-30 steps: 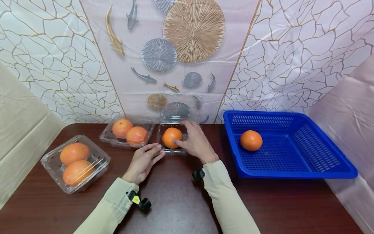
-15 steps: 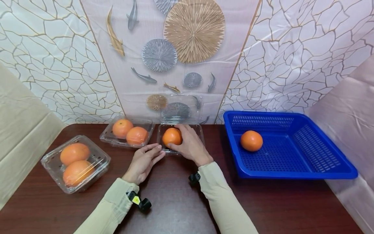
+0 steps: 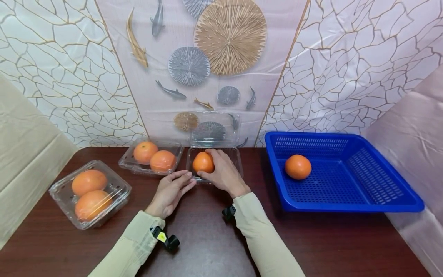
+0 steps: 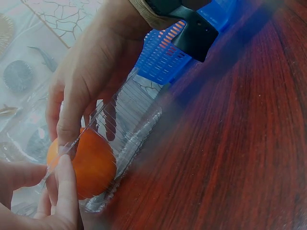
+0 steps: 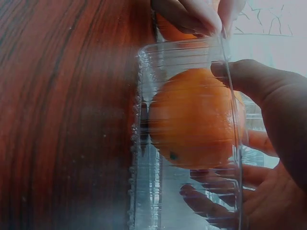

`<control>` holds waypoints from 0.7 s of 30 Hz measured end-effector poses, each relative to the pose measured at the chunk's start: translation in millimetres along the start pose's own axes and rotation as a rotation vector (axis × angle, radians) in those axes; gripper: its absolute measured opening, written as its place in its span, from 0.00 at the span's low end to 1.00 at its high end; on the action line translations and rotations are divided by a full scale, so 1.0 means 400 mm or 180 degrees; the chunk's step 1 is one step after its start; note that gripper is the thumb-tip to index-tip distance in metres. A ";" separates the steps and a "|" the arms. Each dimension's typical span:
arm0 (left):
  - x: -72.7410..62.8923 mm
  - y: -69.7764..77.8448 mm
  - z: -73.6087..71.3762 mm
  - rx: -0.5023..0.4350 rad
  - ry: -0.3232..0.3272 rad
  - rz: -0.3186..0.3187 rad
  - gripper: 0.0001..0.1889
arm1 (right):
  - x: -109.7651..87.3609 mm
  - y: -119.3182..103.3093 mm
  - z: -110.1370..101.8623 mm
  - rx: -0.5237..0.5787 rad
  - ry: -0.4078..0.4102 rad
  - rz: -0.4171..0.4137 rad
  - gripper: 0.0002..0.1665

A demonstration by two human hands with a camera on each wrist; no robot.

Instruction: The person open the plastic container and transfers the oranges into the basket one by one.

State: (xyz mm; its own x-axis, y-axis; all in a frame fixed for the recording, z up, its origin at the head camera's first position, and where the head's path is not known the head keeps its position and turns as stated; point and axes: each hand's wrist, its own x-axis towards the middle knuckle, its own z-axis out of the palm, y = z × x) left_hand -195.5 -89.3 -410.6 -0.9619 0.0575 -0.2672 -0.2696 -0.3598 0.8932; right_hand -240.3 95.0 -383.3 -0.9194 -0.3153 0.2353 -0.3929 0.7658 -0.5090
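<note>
A hinged clear plastic box (image 3: 238, 157) stands at the middle of the table's back, its lid (image 3: 221, 142) raised against the backdrop. Inside, toward its left side, sits an orange (image 3: 202, 162). My right hand (image 3: 225, 173) reaches in from the right and holds this orange, thumb at the front and fingers behind and beside it. In the right wrist view the orange (image 5: 192, 120) shows through the ribbed wall. My left hand (image 3: 169, 194) pinches the box's front left rim between thumb and fingers, as the left wrist view shows at the rim (image 4: 72, 143).
Two lidded clear boxes, a back one (image 3: 124, 163) and a nearer one (image 3: 65, 207), each with two oranges, stand to the left. At right, a blue plastic basket (image 3: 280, 192) holds one orange (image 3: 298, 167). A patterned backdrop (image 3: 228, 111) rises behind the table (image 3: 204, 238).
My right hand has moved left and a little nearer, its fingers coming in around the orange. My left hand keeps its place at the rim.
</note>
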 end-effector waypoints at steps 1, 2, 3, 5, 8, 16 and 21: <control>0.000 0.000 0.000 0.0001 -0.0002 0.0002 0.24 | 0.000 -0.001 0.001 -0.0005 -0.0003 0.0012 0.41; 0.000 0.001 0.001 0.0001 -0.0004 0.0003 0.24 | 0.001 -0.001 0.002 -0.0006 -0.0008 0.0027 0.41; 0.000 0.001 0.001 0.0003 -0.0003 -0.0001 0.24 | 0.001 -0.002 0.002 -0.0003 -0.0010 0.0041 0.42; 0.000 0.002 0.002 0.0002 -0.0002 -0.0009 0.24 | 0.002 -0.001 0.005 -0.0007 -0.0006 0.0074 0.42; -0.001 0.002 0.002 0.0010 0.0001 -0.0025 0.24 | 0.002 -0.001 0.007 -0.0014 0.0006 0.0134 0.44; -0.002 0.004 0.003 -0.0009 0.0007 -0.0044 0.23 | 0.003 0.000 0.012 -0.0022 0.0043 0.0224 0.44; -0.004 0.005 0.001 0.0002 0.0009 -0.0044 0.24 | 0.005 -0.001 0.013 0.0006 0.0039 0.0230 0.43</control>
State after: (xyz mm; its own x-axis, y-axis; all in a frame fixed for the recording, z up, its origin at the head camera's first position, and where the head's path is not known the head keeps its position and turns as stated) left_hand -194.6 -89.6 -408.3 -0.9580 0.0598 -0.2805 -0.2829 -0.3584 0.8897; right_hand -242.1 91.1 -386.9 -0.9451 -0.2522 0.2080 -0.3255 0.7853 -0.5266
